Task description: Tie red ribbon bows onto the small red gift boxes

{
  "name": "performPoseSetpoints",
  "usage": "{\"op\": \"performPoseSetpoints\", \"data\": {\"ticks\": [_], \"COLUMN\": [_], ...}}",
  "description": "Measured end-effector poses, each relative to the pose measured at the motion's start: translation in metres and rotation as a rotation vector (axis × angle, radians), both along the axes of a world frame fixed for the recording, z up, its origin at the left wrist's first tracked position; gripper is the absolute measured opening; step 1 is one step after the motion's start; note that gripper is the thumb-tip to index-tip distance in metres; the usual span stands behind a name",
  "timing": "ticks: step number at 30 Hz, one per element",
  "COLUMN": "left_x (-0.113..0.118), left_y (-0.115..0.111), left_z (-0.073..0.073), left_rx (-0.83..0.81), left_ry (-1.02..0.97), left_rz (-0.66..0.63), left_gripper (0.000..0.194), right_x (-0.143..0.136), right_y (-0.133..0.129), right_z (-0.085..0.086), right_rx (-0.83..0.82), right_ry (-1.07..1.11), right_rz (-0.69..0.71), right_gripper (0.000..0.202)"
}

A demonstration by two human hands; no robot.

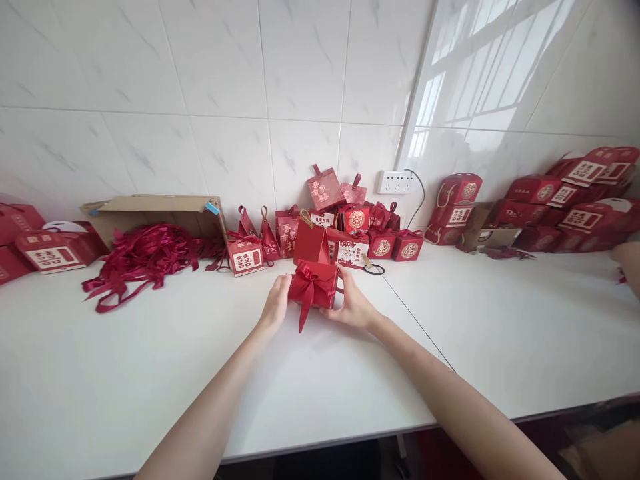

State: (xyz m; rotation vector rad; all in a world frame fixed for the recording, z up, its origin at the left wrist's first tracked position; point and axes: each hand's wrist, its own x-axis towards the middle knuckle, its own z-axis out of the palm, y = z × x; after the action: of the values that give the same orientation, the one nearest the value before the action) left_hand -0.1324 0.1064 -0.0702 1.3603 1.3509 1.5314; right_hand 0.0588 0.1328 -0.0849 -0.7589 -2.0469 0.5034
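Between my two hands is a small red gift box [327,275] with a dark red ribbon bow [306,283] on the side facing me; one ribbon tail hangs down in front. My left hand [276,301] presses against the box's left side. On the right side, my right hand [354,303] grips it, thumb low on the front and fingers around the edge. Whether the box rests on the table or hangs just above it, I cannot tell. Right behind it stands a pile of finished red boxes [381,245], some with gold or white printed labels.
A cardboard box [150,203] lies at the left with a heap of red ribbons [145,260] spilling out. Stacked red boxes [585,213] fill the far right, more red boxes [55,250] the far left. Another person's arm [627,263] shows at the right edge. A power strip [395,181] is on the wall.
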Motion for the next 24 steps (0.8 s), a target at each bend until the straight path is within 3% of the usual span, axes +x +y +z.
{"op": "performPoseSetpoints", "data": {"ticks": [7,13,20,24], "left_x": [0.003,0.004,0.013,0.015], "left_y": [-0.005,-0.010,-0.016,-0.021], "left_z": [0.010,0.011,0.004,0.007], "left_rx": [0.002,0.120,0.148,0.147], "left_ry": [-0.090,0.031,0.240,0.292], "left_rz": [-0.022,0.085,-0.123,-0.161], "left_gripper": [0.040,0.026,0.017,0.014], "right_x": [0.006,0.005,0.004,0.009], "right_y": [0.004,0.004,0.014,0.016], "right_z": [0.008,0.006,-0.006,-0.005], "right_rx": [-0.021,-0.116,-0.237,-0.278], "right_ry": [0.047,0.100,0.177,0.181], "right_rz": [-0.014,0.000,0.005,0.044], "right_gripper": [0.086,0.084,0.090,0.092]}}
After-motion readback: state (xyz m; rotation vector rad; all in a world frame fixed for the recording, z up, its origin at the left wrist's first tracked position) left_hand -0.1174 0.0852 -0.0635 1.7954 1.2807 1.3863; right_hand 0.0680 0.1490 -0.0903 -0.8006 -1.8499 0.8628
